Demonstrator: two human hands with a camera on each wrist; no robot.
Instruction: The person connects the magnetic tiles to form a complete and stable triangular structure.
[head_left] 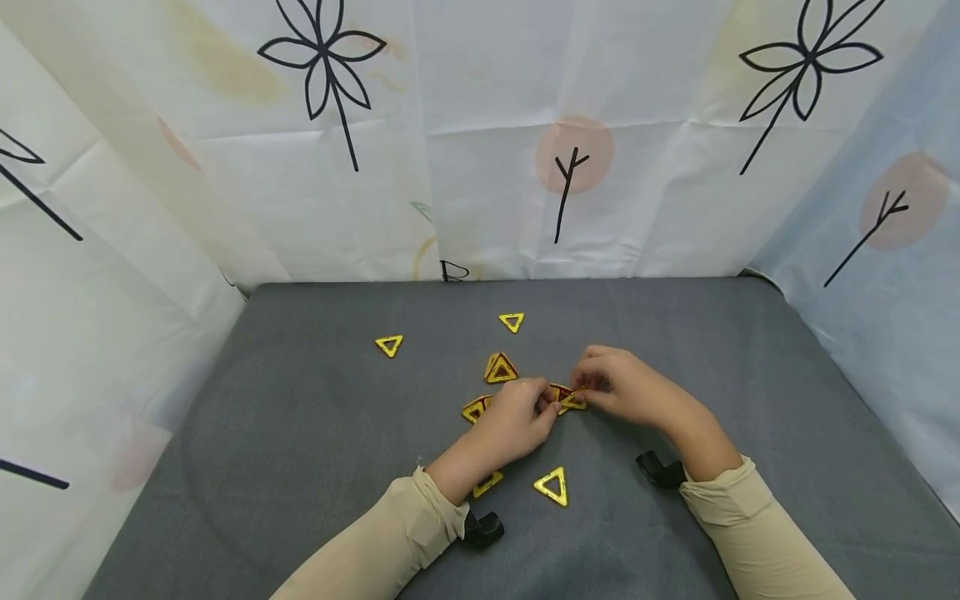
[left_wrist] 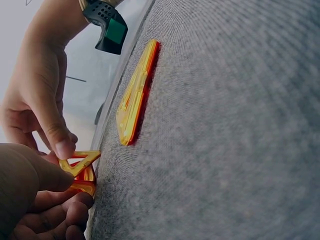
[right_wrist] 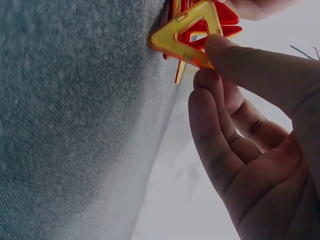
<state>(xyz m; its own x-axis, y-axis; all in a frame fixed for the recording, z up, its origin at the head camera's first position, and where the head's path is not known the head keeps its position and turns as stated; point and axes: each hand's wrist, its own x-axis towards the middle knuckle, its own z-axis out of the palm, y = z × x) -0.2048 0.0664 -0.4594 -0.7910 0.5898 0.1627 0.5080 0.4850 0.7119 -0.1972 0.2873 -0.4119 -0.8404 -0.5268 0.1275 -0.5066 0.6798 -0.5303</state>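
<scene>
Near the middle of the table, my left hand (head_left: 513, 421) pinches a small cluster of red and yellow triangular magnetic tiles (head_left: 558, 392) between thumb and fingers. From the other side, my right hand (head_left: 626, 387) pinches a yellow triangular tile (right_wrist: 182, 20) by one corner with thumb and fingertip. That tile leans against the cluster, and whether their edges join I cannot tell. Just behind the left hand stands a small pyramid of tiles (head_left: 491, 369). Another red and yellow tile piece (head_left: 472, 408) is partly hidden by the left hand.
Loose yellow triangles lie flat: one at the left (head_left: 389, 339), one at the back (head_left: 512, 316), one in front (head_left: 564, 487). Another triangle (head_left: 491, 482) is partly covered by the left wrist. Patterned white cloth (head_left: 480, 192) hangs behind the grey table (head_left: 315, 500).
</scene>
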